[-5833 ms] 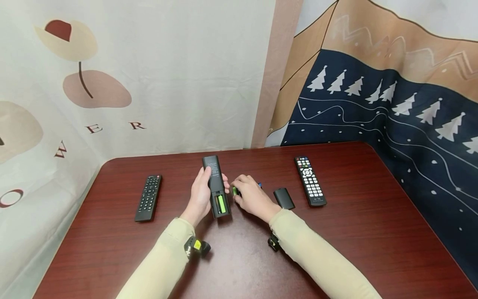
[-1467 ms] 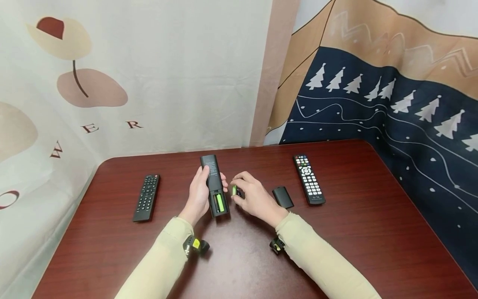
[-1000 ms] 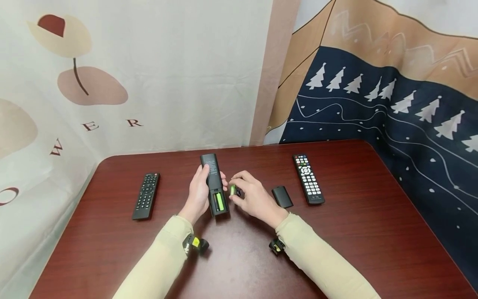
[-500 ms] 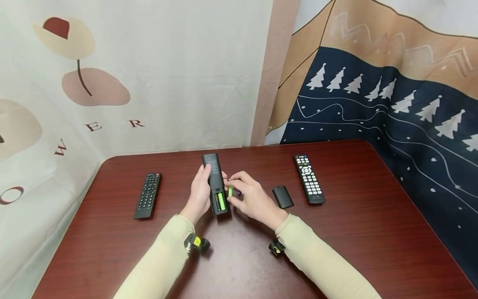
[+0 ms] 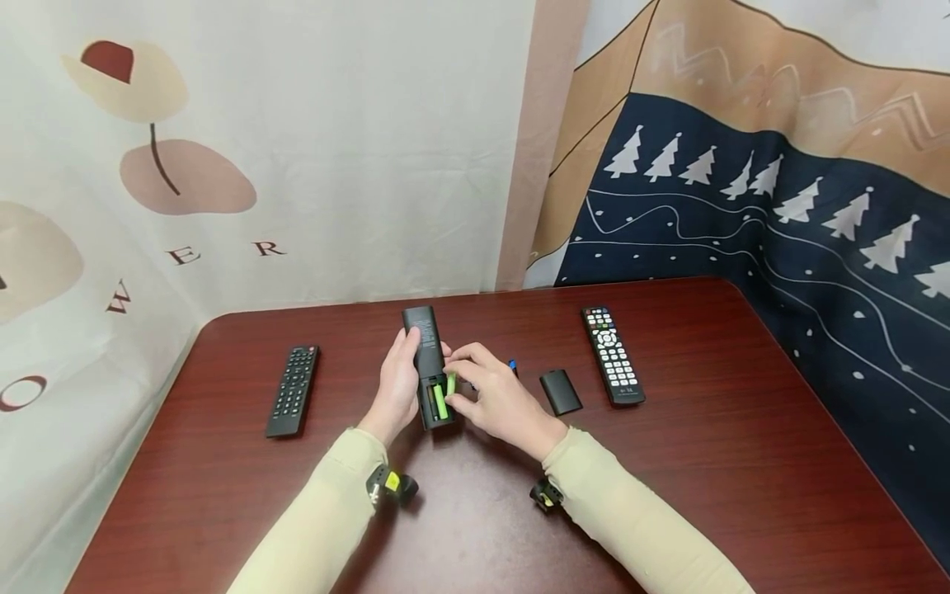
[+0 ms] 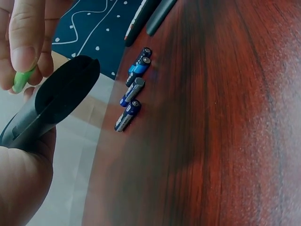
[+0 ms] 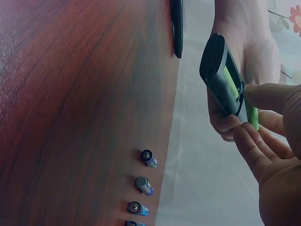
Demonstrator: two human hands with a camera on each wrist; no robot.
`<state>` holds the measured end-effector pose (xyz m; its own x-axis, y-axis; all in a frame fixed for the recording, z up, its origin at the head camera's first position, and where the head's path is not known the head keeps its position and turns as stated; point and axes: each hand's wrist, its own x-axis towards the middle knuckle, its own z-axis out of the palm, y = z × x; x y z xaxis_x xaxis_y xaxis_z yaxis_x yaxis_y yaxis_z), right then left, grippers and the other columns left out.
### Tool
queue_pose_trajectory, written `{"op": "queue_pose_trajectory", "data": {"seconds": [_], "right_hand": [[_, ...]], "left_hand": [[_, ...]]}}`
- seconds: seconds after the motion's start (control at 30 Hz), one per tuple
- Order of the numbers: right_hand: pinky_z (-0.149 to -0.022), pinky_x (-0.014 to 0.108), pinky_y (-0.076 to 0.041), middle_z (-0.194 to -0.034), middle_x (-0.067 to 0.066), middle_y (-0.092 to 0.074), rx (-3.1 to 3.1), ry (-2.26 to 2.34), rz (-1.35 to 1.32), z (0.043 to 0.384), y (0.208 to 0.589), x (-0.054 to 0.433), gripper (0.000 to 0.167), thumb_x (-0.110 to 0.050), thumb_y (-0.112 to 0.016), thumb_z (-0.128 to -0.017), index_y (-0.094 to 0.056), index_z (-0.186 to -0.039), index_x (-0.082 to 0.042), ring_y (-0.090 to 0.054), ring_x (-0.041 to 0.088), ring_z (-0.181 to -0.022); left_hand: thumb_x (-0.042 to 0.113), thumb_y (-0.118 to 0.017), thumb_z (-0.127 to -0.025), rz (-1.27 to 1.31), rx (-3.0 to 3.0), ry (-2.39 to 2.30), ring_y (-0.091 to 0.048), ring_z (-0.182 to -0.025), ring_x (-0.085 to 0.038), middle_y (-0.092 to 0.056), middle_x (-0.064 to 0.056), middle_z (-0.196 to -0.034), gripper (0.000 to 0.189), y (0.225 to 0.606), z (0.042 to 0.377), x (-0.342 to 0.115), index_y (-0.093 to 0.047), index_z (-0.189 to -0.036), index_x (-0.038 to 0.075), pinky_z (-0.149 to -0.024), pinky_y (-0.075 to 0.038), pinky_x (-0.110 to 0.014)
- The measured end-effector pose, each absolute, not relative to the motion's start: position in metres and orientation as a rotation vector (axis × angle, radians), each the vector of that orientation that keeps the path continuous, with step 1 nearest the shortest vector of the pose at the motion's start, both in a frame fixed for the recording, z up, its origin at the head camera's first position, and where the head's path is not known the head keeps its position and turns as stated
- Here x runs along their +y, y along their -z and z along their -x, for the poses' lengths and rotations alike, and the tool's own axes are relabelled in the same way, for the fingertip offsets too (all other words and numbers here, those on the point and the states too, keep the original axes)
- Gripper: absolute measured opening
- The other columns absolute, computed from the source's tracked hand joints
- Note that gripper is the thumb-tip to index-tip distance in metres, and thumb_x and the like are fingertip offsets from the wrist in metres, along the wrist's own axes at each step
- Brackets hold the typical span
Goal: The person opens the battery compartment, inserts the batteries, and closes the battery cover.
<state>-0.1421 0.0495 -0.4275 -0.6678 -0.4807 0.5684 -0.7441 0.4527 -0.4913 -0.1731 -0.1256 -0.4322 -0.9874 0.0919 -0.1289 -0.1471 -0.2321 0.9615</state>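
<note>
My left hand (image 5: 397, 386) grips a black remote control (image 5: 428, 356), back side up, with its battery compartment uncovered. One green battery (image 5: 440, 403) lies in the compartment, and the slot beside it shows dark. My right hand (image 5: 499, 400) pinches a second green battery (image 5: 451, 383) between thumb and fingers, right at the compartment's right edge. In the right wrist view this pinched battery (image 7: 253, 117) stands beside the remote's opening. A black battery cover (image 5: 561, 392) lies on the table to the right of my right hand.
Several blue batteries (image 6: 134, 92) lie in a row on the table, mostly hidden behind my right hand in the head view. A black remote (image 5: 293, 391) lies at left, another with white buttons (image 5: 614, 356) at right. A curtain (image 5: 371, 165) hangs behind the wooden table (image 5: 475, 528).
My right hand has brought the pinched green battery leftward from beside the remote to the compartment's edge. The left hand holds the remote in nearly the same place.
</note>
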Motion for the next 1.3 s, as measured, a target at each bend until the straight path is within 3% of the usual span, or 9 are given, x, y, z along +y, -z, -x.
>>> {"op": "queue_pose_trajectory", "data": {"seconds": [0.47,0.73,1.3], "right_hand": [[-0.08,0.021,-0.057,-0.119,0.011,-0.062,-2.348,-1.009,-1.062,0.14,0.431,0.045,0.031,-0.001,-0.085,-0.082,-0.073,-0.11,0.0,-0.066,0.019,-0.101],[-0.092,0.026,-0.057,-0.119,0.009,-0.062,-2.365,-0.974,-1.072,0.139,0.434,0.04,0.029,-0.004,-0.086,-0.083,-0.074,-0.109,-0.001,-0.066,0.02,-0.107],[-0.094,0.026,-0.057,-0.121,0.01,-0.062,-2.36,-0.991,-1.116,0.138,0.436,0.036,0.029,-0.002,-0.084,-0.084,-0.072,-0.11,0.001,-0.065,0.021,-0.11]], "left_hand": [[0.037,-0.025,-0.114,0.078,1.84,-2.365,-0.064,-0.081,-0.015,-0.06,-0.008,-0.102,0.043,0.432,0.173,-0.125,-0.037,-0.143,0.008,-0.072,-0.056,-0.027],[0.038,-0.026,-0.114,0.075,1.862,-2.356,-0.063,-0.079,-0.015,-0.061,-0.007,-0.102,0.044,0.433,0.172,-0.124,-0.038,-0.144,0.009,-0.069,-0.054,-0.026],[0.038,-0.025,-0.114,0.07,1.815,-2.372,-0.061,-0.075,-0.015,-0.063,-0.006,-0.099,0.044,0.434,0.174,-0.124,-0.037,-0.144,0.008,-0.067,-0.054,-0.025]]}}
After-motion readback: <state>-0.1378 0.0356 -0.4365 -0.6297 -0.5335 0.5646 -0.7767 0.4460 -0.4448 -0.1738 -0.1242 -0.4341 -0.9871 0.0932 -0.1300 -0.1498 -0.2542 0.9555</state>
